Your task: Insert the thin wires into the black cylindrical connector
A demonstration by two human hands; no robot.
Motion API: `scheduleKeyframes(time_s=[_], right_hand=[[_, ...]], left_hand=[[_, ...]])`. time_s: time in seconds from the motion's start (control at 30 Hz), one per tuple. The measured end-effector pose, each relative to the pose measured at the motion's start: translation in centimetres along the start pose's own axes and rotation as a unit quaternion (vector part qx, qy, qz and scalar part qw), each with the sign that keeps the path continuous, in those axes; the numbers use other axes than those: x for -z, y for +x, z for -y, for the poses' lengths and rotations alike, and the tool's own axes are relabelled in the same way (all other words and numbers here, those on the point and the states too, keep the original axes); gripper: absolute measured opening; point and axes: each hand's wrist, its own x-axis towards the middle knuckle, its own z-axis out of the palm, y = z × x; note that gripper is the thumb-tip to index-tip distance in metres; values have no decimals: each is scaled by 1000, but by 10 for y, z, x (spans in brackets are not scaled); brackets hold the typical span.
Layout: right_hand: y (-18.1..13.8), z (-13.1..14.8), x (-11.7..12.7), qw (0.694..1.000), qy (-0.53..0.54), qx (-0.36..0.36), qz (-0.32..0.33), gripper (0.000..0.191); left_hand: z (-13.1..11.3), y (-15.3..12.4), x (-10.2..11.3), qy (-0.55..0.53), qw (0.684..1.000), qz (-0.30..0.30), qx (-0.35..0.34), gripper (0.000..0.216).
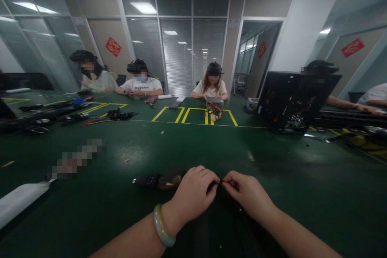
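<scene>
A dark cylindrical tool [169,182] lies sideways on the green tabletop, with a ringed black collar, a small silver tip at its left end and a brownish, shiny body. My left hand [193,189], with a pale bangle at the wrist, is closed over the tool's right part and hides it. Its thumb and fingertips come together around a small dark end. Close by on the right, my right hand [246,189] pinches something small and dark, almost touching the left fingertips. What exactly sits between the right fingers is too small to tell.
A white object [22,201] lies at the left edge beside a blurred-out strip [78,159]. Dark cables and parts [110,116] are farther back. A power supply with wires [215,107] stands before a co-worker; a black computer case [292,102] is at right. Several co-workers sit around the table.
</scene>
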Motion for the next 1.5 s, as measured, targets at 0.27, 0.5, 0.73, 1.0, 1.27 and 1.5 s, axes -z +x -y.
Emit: scheduleKeyframes(time_s=[0.27, 0.5, 0.73, 1.0, 1.27, 1.5], right_hand=[[0, 1, -1, 1000, 23, 1, 15, 7], [1, -1, -2, 998, 59, -20, 30, 5], [0, 1, -3, 998, 60, -19, 21, 8], [1, -6, -6, 996, 81, -22, 31, 5], [1, -12, -9, 992, 102, -40, 58, 7], [-1, -6, -7, 992, 100, -46, 66, 9]], left_hand=[[2, 1, -2, 5, 1000, 5, -8, 11], [4, 2, -1, 2, 1000, 11, -11, 9], [4, 1, -2, -6, 1000, 5, -6, 11], [2, 1, -1, -8, 1000, 5, -10, 9], [3, -2, 3, 40, 999, 15, 6, 39], [5, -7, 17, 53, 996, 72, 20, 29]])
